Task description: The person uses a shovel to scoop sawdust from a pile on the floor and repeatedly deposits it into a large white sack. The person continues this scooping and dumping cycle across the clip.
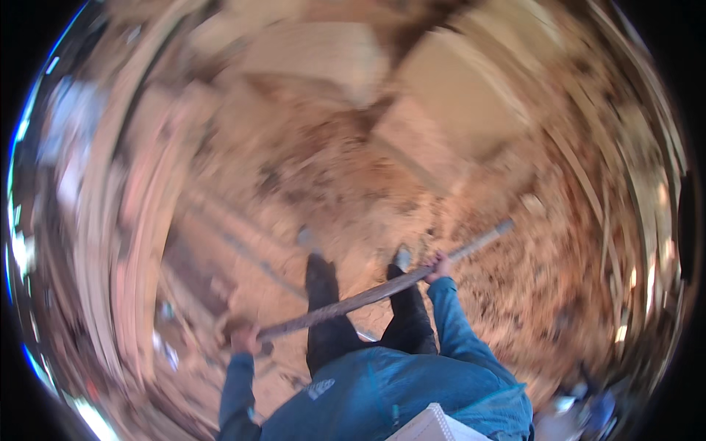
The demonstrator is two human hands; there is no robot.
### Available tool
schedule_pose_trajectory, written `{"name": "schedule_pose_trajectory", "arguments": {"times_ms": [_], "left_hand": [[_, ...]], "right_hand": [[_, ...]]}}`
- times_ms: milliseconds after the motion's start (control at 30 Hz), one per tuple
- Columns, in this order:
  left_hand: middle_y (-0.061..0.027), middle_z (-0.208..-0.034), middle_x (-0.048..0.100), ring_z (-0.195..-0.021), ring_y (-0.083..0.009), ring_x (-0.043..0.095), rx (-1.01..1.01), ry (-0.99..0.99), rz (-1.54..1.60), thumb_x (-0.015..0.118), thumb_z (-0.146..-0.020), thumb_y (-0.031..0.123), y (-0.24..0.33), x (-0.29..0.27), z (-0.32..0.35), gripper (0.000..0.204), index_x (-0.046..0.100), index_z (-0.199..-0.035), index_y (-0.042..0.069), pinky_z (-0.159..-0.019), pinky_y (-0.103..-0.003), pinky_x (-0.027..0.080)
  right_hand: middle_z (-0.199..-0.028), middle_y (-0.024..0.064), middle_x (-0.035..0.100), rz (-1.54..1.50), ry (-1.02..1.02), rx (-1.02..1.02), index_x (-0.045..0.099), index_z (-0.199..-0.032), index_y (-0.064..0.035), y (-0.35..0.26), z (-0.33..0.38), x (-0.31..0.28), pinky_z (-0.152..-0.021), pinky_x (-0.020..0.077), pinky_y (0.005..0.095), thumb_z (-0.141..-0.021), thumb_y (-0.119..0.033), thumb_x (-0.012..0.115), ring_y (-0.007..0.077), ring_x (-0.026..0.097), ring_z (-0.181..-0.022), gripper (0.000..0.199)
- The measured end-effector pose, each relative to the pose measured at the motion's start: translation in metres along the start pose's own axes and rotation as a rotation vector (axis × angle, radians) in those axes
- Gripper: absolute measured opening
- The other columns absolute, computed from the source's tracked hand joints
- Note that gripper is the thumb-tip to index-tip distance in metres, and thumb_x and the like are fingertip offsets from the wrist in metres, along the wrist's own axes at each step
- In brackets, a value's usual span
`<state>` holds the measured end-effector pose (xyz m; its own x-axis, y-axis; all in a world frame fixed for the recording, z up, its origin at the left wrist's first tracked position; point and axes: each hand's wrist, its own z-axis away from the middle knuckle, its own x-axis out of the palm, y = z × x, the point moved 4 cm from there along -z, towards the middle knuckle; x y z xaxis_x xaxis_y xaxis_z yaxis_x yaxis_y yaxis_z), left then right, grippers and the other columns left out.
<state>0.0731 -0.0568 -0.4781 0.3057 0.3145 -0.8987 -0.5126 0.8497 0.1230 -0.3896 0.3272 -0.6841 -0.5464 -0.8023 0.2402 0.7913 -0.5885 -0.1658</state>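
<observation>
Head view, blurred by motion: both hands grip a long grey bar (382, 290) held slantwise across the legs, above reddish dirt ground (353, 184). The left hand (245, 339) wraps fingers around its lower end; the right hand (439, 266) clamps nearer the upper end. It looks stiff and probably heavy, best held wide apart as now. Pale slabs (456, 95) lie ahead.

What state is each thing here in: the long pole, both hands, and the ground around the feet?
Long pole: held across the body, tilted up to the right, off the ground.
Left hand: closed around the pole's lower end.
Right hand: closed around the pole higher up.
Ground: bare reddish earth, strewn with debris.
Picture: blurred.
</observation>
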Motion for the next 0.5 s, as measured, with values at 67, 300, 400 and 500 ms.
{"name": "schedule_pose_trajectory", "arguments": {"times_ms": [67, 300, 400, 500], "left_hand": [[-0.0087, -0.079, 0.062, -0.075, -0.0306, 0.062, -0.044, -0.039, 0.051, 0.069, -0.059, 0.015, -0.018, -0.007, 0.007, 0.035, 0.065, -0.094, 0.018, -0.064, -0.045, 0.048], [-0.0079, -0.075, 0.063, -0.076, -0.0286, 0.064, -0.095, -0.062, 0.075, 0.07, -0.061, 0.018, -0.108, -0.034, 0.016, 0.035, 0.066, -0.096, 0.022, -0.065, -0.042, 0.049], [-0.0077, -0.077, 0.064, -0.076, -0.0287, 0.065, -0.144, -0.113, 0.061, 0.069, -0.065, 0.019, -0.157, -0.045, 0.046, 0.037, 0.065, -0.101, 0.025, -0.064, -0.043, 0.05], [-0.0077, -0.08, 0.064, -0.076, -0.0293, 0.065, -0.068, 0.167, 0.058, 0.067, -0.068, 0.019, -0.205, -0.078, 0.077, 0.036, 0.063, -0.103, 0.026, -0.063, -0.044, 0.051]], "right_hand": [[-0.052, -0.0043, 0.03, 0.055, -0.025, 0.021, 0.036, -0.064, -0.019, 0.011, 0.015, 0.012, -0.047, 0.0344, 0.0292, -0.084, -0.02, 0.054, 0.0132, 0.031, -0.045, 0.027], [-0.052, -0.0037, 0.032, 0.202, 0.062, -0.108, 0.037, -0.062, -0.0172, 0.077, 0.065, 0.079, -0.05, 0.0376, 0.0331, -0.083, -0.018, 0.054, 0.014, 0.035, -0.047, 0.027], [-0.053, -0.0031, 0.034, 0.227, 0.053, -0.088, 0.037, -0.061, -0.0164, 0.116, 0.097, 0.108, -0.051, 0.0387, 0.0336, -0.082, -0.018, 0.054, 0.0149, 0.037, -0.048, 0.027], [-0.053, -0.002, 0.035, 0.237, -0.043, -0.071, 0.037, -0.061, -0.0161, 0.16, 0.128, 0.149, -0.053, 0.0402, 0.0339, -0.08, -0.017, 0.053, 0.0166, 0.038, -0.048, 0.025]]}}
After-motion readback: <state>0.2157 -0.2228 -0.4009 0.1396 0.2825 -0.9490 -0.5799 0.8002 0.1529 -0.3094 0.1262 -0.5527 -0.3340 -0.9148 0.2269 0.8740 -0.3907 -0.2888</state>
